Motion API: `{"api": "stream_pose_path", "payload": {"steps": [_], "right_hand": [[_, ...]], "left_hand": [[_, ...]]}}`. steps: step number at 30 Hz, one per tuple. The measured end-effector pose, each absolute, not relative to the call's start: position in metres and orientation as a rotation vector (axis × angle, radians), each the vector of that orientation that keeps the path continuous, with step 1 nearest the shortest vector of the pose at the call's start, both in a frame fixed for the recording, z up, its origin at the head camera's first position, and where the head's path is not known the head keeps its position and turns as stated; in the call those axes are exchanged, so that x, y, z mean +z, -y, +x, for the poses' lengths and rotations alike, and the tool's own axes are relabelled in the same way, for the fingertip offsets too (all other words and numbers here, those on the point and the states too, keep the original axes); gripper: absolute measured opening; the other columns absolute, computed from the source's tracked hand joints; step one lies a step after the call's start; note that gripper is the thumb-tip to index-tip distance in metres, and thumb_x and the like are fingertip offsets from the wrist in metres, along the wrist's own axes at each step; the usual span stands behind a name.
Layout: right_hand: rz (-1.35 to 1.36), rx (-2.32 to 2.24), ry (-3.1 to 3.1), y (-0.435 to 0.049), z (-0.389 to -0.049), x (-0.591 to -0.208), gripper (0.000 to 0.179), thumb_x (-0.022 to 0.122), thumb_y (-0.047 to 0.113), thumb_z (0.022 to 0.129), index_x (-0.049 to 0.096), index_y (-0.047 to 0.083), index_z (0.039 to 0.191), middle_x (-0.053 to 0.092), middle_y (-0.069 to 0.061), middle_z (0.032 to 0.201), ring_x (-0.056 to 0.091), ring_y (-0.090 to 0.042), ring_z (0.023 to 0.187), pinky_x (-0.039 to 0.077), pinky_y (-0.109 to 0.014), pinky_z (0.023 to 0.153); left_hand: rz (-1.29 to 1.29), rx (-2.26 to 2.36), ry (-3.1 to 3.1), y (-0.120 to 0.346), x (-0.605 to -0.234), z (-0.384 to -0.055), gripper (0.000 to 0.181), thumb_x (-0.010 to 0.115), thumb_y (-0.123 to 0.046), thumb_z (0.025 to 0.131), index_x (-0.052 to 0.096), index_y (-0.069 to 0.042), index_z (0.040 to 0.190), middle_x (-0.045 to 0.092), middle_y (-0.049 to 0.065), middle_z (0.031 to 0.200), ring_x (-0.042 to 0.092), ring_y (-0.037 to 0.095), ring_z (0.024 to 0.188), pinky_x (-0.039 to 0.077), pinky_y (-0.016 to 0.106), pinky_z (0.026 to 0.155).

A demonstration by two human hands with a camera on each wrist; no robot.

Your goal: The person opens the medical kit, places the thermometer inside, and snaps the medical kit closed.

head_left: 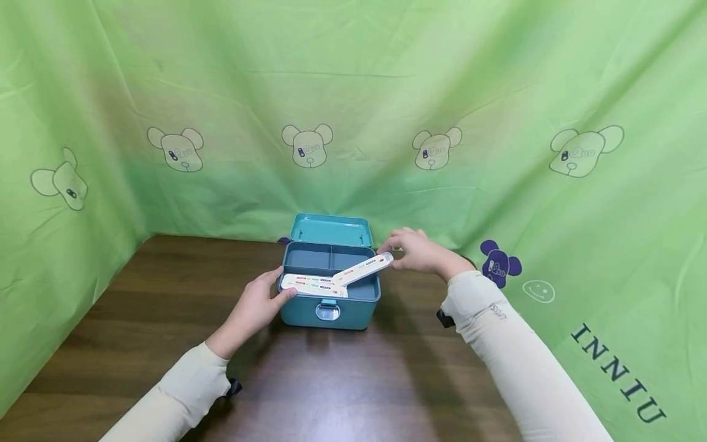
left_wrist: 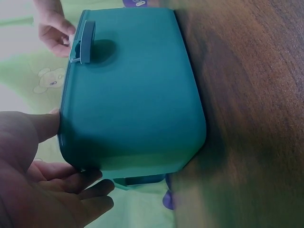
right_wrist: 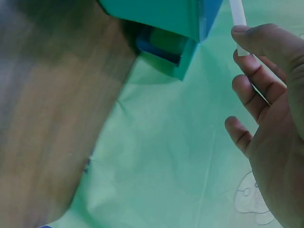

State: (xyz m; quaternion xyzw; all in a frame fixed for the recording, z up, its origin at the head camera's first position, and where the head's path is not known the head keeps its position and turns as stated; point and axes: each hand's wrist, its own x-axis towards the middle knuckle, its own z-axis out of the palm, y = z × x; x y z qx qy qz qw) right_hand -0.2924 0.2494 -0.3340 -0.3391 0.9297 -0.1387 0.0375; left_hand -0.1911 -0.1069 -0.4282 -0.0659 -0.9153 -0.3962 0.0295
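Observation:
A teal storage box [head_left: 301, 316] stands on the table with its hinged lid [head_left: 331, 230] up. My left hand [head_left: 256, 310] holds the box's left front corner; in the left wrist view its thumb [left_wrist: 45, 126] touches the rim and the fingers lie along the side. Two slim white packs [head_left: 317, 286] with small coloured print lie inside the front section. Between thumb and fingertips, my right hand [head_left: 417, 250] pinches one end of another slim white pack [head_left: 364, 268]. That pack is tilted over the box's right side, its lower end among the others.
Behind the front section is a grey tray [head_left: 309, 258] with a divider. A metal clasp [head_left: 328, 312] sits on the box front. Green printed cloth [head_left: 364, 166] hangs behind and on both sides of the brown wooden table [head_left: 138, 344].

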Motion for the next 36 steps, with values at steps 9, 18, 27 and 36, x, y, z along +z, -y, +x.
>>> {"api": "stream_pose_path", "payload": {"steps": [9,18,27,36], "right_hand": [[-1.093,-0.397,-2.804,-0.233,-0.303,-0.324,0.033,0.08,0.009,0.085,0.077,0.017,0.118,0.068,-0.003,0.121,0.054,-0.028,0.118,0.034,-0.053,0.102],[-1.122,-0.32,-2.756,-0.221,-0.309,-0.321,0.033,0.081,0.015,0.085,0.077,0.019,0.117,0.066,0.001,0.117,0.053,-0.025,0.114,0.033,-0.052,0.103],[-1.185,-0.255,-2.711,-0.203,-0.31,-0.319,0.028,0.084,0.018,0.083,0.078,0.021,0.11,0.067,0.008,0.107,0.058,-0.027,0.109,0.034,-0.047,0.096],[-1.225,-0.181,-2.721,-0.19,-0.31,-0.329,0.028,0.085,0.021,0.083,0.078,0.023,0.11,0.067,0.011,0.103,0.055,-0.018,0.105,0.035,-0.045,0.092]], "left_hand": [[-0.212,-1.23,2.806,0.107,-0.428,-0.192,0.072,0.069,-0.036,0.099,0.042,0.004,0.153,0.048,0.025,0.154,0.045,0.041,0.143,0.039,0.058,0.116],[-0.23,-1.215,2.809,0.108,-0.428,-0.194,0.072,0.069,-0.035,0.099,0.042,0.005,0.153,0.048,0.025,0.153,0.045,0.042,0.143,0.039,0.058,0.116],[-0.225,-1.229,2.805,0.109,-0.429,-0.194,0.072,0.07,-0.035,0.099,0.043,0.006,0.152,0.048,0.025,0.153,0.045,0.041,0.143,0.039,0.057,0.116],[-0.247,-1.206,2.792,0.109,-0.427,-0.194,0.072,0.07,-0.035,0.098,0.044,0.007,0.151,0.05,0.026,0.151,0.047,0.041,0.142,0.04,0.055,0.116]]}}
